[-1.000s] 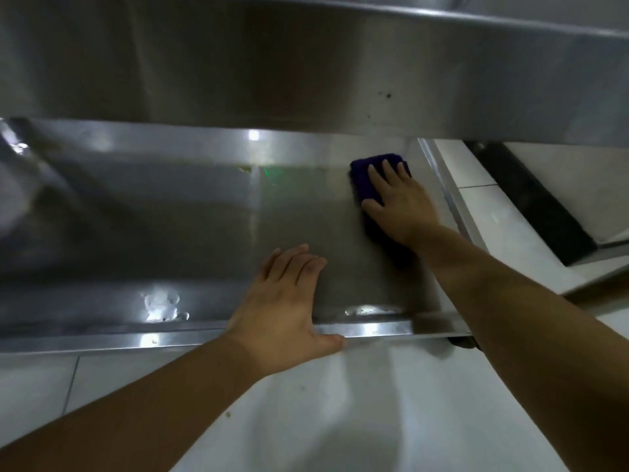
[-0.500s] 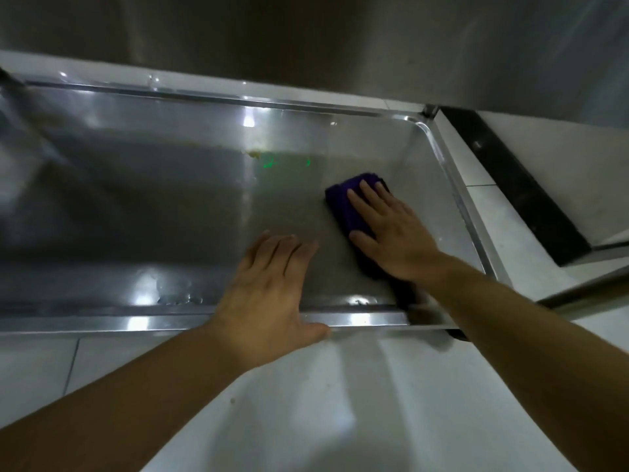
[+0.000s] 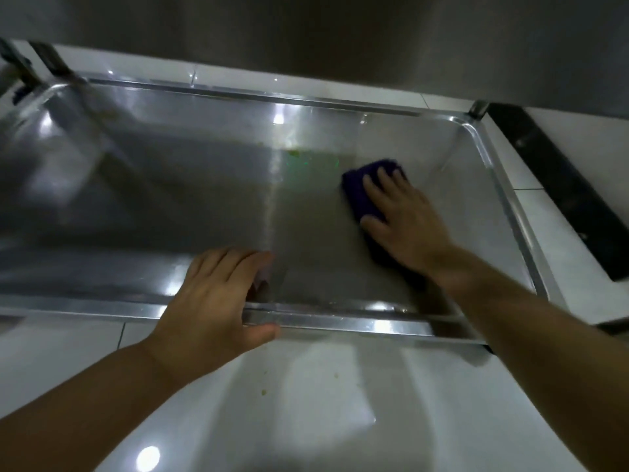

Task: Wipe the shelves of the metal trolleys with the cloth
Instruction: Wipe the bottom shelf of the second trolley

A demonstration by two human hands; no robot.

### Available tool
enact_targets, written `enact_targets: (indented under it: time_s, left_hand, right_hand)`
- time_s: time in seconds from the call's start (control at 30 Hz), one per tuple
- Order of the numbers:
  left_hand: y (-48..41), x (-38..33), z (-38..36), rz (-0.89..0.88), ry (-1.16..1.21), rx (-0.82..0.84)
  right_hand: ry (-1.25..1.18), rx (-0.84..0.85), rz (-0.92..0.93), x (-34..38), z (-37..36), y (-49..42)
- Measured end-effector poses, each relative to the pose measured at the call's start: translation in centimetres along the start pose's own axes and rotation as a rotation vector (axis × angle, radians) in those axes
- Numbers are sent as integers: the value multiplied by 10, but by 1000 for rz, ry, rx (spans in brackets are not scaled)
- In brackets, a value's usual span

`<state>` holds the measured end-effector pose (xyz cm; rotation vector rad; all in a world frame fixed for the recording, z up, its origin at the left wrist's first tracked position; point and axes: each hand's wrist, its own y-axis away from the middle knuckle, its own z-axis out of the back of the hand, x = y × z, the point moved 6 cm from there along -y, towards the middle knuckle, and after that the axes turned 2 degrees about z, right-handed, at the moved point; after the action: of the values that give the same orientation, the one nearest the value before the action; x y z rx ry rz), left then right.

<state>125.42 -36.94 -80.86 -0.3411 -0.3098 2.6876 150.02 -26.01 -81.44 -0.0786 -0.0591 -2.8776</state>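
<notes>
Head cam, looking down into the bottom shelf (image 3: 170, 206) of the metal trolley. It's a shallow steel tray with a raised rim, sitting low over white floor tiles (image 3: 306, 403).

The right hand (image 3: 405, 223) is pressing flat on the cloth (image 3: 357, 189), a dark blue-purple folded one, on the right half of the shelf and a bit toward the back. Its fingers are lying straight and slightly apart on top of the cloth, not curling round it. Some cloth is sticking out past the fingertips and some is showing under the wrist.

The left hand (image 3: 211, 301) is resting over the near rim, about mid-shelf. Its 4 fingers are lying flat and close together on the shelf floor, and the thumb is pointing right along the outside of the rim. It's holding nothing.

A yellowish smear (image 3: 292, 152) is showing near the back middle. The underside of the upper shelf (image 3: 306, 28) is filling the top of the view, and a black strip (image 3: 558, 192) is running along the floor on the right.
</notes>
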Motion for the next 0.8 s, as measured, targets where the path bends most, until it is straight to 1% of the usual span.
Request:
enact_targets:
  time_s: [0.13,0.23,0.3,0.4,0.57,0.63,0.7,0.8]
  left_hand:
    - [-6,5,1,-56,-40,-1]
    - [-5,6,-2,-33,18,9]
    - [-5,6,-3,-21,52,15]
    - [-7,6,-5,-7,59,38]
    - [-8,6,-7,3,58,56]
    - [-9,8,-7,13,59,62]
    - [-10,9,-6,26,70,75]
    - [-9,10,-5,34,65,80]
  right_hand:
    - [-44,119,235,63,-9,81]
    - [-52,99,289,76,-12,90]
    - [-44,70,275,71,-11,66]
    - [-28,-6,188,51,-6,8]
    - [5,27,28,17,2,-84]
    - [11,36,-3,17,5,-95]
    - [4,38,4,21,4,-91]
    - [20,24,101,39,-1,-53]
